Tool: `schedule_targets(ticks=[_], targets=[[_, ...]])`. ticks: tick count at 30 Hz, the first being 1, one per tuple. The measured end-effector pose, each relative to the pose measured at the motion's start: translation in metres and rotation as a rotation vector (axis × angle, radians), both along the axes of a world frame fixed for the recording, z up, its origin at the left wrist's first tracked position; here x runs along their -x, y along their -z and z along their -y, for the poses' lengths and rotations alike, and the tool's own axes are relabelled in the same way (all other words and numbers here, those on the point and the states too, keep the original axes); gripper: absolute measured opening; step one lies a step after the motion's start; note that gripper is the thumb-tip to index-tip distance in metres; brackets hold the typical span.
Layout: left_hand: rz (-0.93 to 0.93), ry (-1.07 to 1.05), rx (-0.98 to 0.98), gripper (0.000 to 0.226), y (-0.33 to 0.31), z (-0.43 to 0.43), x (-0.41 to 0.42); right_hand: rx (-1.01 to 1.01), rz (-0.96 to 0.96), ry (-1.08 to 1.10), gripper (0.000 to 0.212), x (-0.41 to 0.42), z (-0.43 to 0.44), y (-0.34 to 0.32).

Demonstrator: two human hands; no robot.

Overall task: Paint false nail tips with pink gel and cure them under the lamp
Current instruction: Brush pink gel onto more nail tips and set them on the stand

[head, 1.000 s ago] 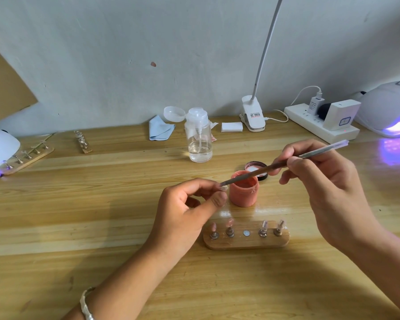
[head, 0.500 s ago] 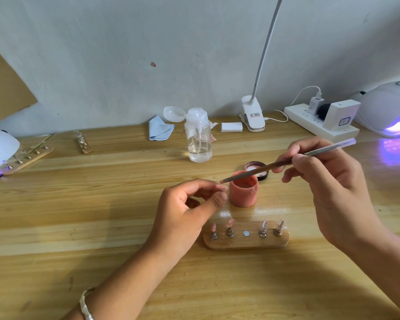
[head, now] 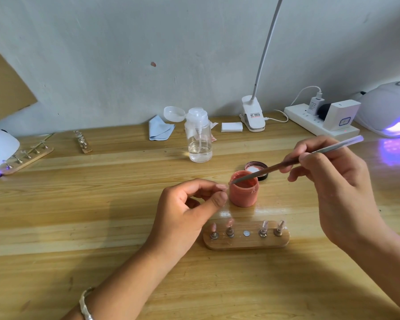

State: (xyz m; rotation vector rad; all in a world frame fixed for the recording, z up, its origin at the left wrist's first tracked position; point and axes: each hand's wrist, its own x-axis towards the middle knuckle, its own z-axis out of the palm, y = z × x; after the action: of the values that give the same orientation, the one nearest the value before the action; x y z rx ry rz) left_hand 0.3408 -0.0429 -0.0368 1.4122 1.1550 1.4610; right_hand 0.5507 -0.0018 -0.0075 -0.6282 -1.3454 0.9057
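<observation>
Fingers of the left hand (head: 185,211) pinch a tiny, light nail tip (head: 222,187); hold its edges softly. Near the surface's middle sits the sticky pink gel jar (head: 244,190). The right hand (head: 328,181) grips the thin brush (head: 286,163), dipping.

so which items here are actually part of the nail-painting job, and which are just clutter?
In use: right hand holding brush; left hand pinching a nail tip; pink gel jar; jar lid; wooden tip stand; lit curing lamp.

Lying about: pump bottle; blue cloth; clip lamp; power strip.
</observation>
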Motion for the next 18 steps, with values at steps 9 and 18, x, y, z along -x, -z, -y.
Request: schedule_targets(ticks=[9,18], targets=[[0.018,0.006,0.017,0.014,0.0001,-0.0002,-0.0001,-0.034,0.057,-0.033,0.010,0.0031,0.0033,0.0026],[-0.017,-0.007,0.005,0.019,-0.0011,0.0003,0.0001,-0.081,0.039,0.031,0.008,0.0011,0.0029,0.0021]])
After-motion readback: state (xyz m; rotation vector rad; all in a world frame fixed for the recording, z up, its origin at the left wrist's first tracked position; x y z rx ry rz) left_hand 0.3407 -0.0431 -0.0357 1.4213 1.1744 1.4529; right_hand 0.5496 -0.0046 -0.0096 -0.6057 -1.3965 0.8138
